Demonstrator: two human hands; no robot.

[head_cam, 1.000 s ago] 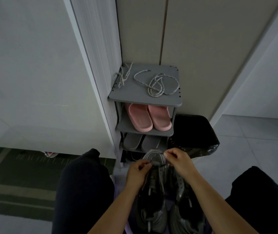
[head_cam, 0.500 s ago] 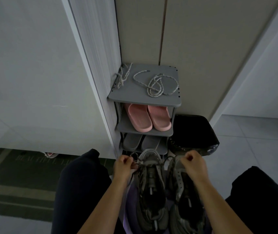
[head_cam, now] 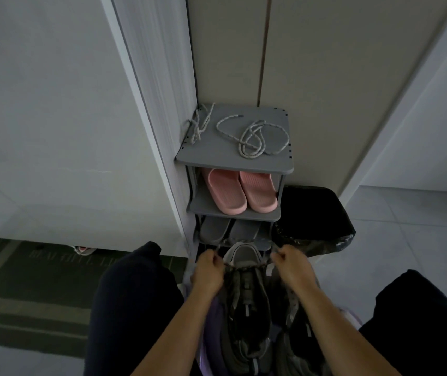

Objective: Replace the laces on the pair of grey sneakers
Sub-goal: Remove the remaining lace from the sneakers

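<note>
Head view: both hands are closed on the ends of a lace (head_cam: 245, 265) stretched across the toe end of the left sneaker (head_cam: 246, 302). The left hand (head_cam: 208, 270) pinches one end, the right hand (head_cam: 291, 265) the other. The second sneaker (head_cam: 295, 337) lies beside it, between the knees. Two loose laces (head_cam: 252, 137) lie on the rack (head_cam: 233, 161) top.

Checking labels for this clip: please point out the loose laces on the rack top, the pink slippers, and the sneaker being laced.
loose laces (head_cam: 252, 139), head view, on the tangled loops.
pink slippers (head_cam: 241, 191), head view, where the pair meets.
sneaker (head_cam: 245, 294), head view, on the tongue.
</note>
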